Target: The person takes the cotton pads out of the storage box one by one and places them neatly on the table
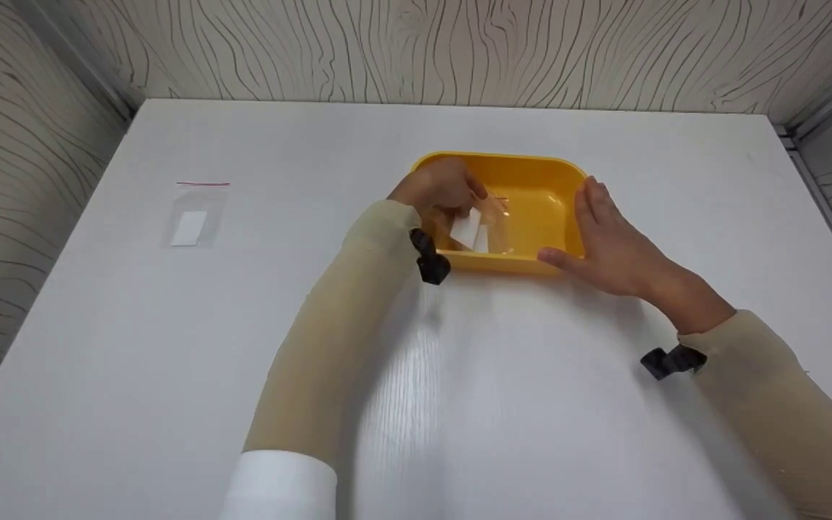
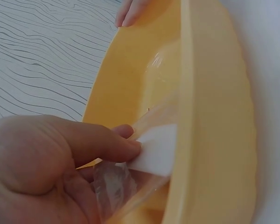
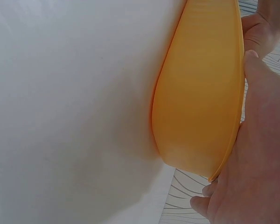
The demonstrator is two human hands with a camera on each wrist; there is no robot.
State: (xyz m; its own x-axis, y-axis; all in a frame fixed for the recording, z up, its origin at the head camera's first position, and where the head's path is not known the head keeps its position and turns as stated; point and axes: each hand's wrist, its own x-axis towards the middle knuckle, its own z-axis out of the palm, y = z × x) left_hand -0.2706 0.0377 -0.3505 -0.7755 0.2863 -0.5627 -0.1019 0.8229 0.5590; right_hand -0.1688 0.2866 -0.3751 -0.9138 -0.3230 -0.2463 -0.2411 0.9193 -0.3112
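A yellow plastic bin [image 1: 539, 206] stands on the white table. Inside its left part, my left hand [image 1: 441, 186] pinches a clear zip bag [image 2: 119, 186] between thumb and fingers. A white card [image 2: 156, 149] shows through the plastic, just past the thumb tip. In the head view, a second white piece [image 1: 482, 238] peeks out beside the card, low against the near wall. My right hand [image 1: 622, 253] rests against the bin's right end, fingers straight along the outside and thumb at the near rim.
On the left of the table [image 1: 170, 347] lies another clear zip bag [image 1: 193, 217] with a red seal line and a white card inside. A wood-grain patterned panel [image 1: 387, 50] rises behind the far edge, with similar panels at both sides.
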